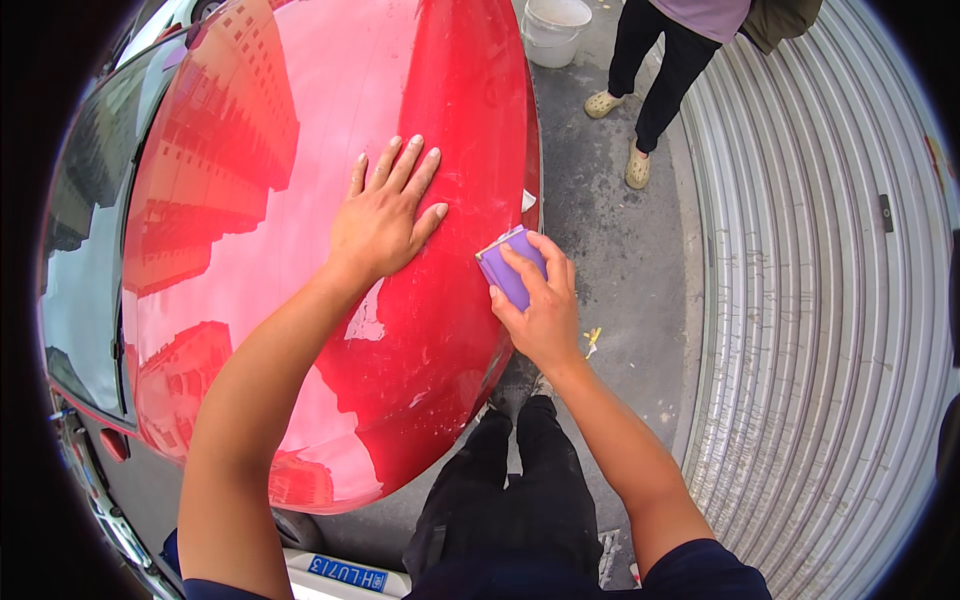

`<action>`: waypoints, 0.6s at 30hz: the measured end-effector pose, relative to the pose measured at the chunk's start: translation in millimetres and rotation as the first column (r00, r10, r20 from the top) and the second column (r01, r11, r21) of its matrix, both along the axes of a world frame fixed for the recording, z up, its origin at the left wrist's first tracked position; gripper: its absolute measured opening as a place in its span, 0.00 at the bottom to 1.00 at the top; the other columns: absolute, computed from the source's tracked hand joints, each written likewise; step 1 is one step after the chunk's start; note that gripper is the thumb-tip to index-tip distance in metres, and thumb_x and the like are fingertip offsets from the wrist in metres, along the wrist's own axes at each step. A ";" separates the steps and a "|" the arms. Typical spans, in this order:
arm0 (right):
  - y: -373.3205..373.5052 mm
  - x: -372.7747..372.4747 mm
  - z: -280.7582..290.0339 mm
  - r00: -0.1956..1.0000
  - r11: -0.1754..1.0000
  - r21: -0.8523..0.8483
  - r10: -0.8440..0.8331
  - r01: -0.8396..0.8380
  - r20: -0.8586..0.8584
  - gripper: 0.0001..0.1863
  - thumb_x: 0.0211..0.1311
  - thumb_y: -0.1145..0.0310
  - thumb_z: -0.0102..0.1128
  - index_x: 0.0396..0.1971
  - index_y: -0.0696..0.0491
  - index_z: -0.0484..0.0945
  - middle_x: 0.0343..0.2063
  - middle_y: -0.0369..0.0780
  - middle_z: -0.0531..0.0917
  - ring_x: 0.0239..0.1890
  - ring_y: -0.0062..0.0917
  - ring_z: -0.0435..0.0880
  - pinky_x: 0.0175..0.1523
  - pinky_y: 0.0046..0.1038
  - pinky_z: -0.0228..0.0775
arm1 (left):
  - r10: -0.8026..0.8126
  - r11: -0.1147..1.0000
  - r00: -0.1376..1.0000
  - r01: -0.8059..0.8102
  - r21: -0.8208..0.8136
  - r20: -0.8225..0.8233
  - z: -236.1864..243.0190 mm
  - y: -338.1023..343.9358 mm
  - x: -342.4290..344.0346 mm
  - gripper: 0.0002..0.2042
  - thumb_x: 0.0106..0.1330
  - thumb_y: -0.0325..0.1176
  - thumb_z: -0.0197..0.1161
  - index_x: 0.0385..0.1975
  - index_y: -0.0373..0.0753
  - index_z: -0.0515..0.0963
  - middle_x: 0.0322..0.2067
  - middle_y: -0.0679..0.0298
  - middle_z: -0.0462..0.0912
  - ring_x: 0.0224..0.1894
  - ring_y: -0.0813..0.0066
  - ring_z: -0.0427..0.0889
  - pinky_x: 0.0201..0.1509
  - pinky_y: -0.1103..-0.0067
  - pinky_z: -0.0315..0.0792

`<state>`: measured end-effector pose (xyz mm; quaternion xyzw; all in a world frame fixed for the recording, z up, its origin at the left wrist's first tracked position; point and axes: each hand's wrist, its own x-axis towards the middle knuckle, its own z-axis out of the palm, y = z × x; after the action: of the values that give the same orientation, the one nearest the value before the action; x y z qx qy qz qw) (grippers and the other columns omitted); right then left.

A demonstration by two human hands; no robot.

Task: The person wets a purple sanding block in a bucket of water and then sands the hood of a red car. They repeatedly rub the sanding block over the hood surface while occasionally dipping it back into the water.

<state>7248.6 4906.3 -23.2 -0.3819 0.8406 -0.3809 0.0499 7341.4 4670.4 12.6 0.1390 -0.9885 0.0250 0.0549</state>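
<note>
My left hand (385, 215) rests on the glossy red car hood (340, 90), fingers stretched out and slightly spread. To its right my right hand (540, 300) grips a purple rectangular pad (510, 268) with a pale layer along its top edge, held at the hood's curved edge. Pale scuffs and specks mark the red paint below and between my hands. A small white piece (530, 200) shows at the edge just above the pad.
Another person in dark trousers (660, 70) and beige clogs stands at upper right, near a white bucket (554, 30). A corrugated metal shutter (800, 320) lines the right. My legs stand on grey pavement (630, 400); the car's windshield (80, 250) is at left.
</note>
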 end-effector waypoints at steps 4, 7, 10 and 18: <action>-44.0 -55.5 3.3 0.996 0.990 -0.135 -0.053 0.043 -0.075 0.27 0.62 0.63 0.74 0.62 0.50 0.85 0.69 0.43 0.75 0.64 0.47 0.77 0.70 0.44 0.74 | -0.004 1.000 1.000 0.004 0.006 -0.017 0.9 0.5 1.1 0.35 0.83 0.55 0.50 0.84 0.44 0.60 0.84 0.55 0.57 0.87 0.53 0.51 0.88 0.51 0.44; -59.2 -76.5 4.6 0.995 0.988 -0.139 -0.072 0.061 -0.073 0.27 0.63 0.63 0.73 0.63 0.50 0.85 0.69 0.44 0.75 0.65 0.47 0.76 0.71 0.44 0.74 | 0.019 0.999 1.000 -0.020 0.039 0.025 3.5 0.1 -3.1 0.35 0.83 0.55 0.50 0.84 0.44 0.60 0.84 0.55 0.57 0.87 0.54 0.50 0.89 0.51 0.44; -51.5 -72.3 3.1 0.993 0.993 -0.100 -0.074 0.064 -0.095 0.27 0.62 0.63 0.74 0.63 0.50 0.85 0.69 0.44 0.75 0.67 0.47 0.75 0.71 0.44 0.73 | 0.027 0.996 0.997 -0.032 0.082 0.071 7.3 -8.7 -18.0 0.35 0.83 0.56 0.50 0.84 0.44 0.59 0.84 0.57 0.56 0.87 0.54 0.49 0.89 0.50 0.43; -89.3 -134.3 -0.5 0.994 0.980 -0.199 -0.039 0.018 -0.101 0.27 0.61 0.63 0.75 0.61 0.50 0.86 0.69 0.42 0.75 0.66 0.45 0.76 0.71 0.42 0.74 | 0.033 0.989 0.994 -0.048 0.142 0.103 17.3 -2.8 -6.7 0.37 0.80 0.56 0.54 0.83 0.44 0.61 0.84 0.55 0.57 0.87 0.52 0.50 0.88 0.49 0.42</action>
<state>7114.3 4817.0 -23.7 -0.3923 0.8055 -0.4426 -0.0375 7334.7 4667.6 30.0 0.1613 -0.9861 -0.0384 -0.0055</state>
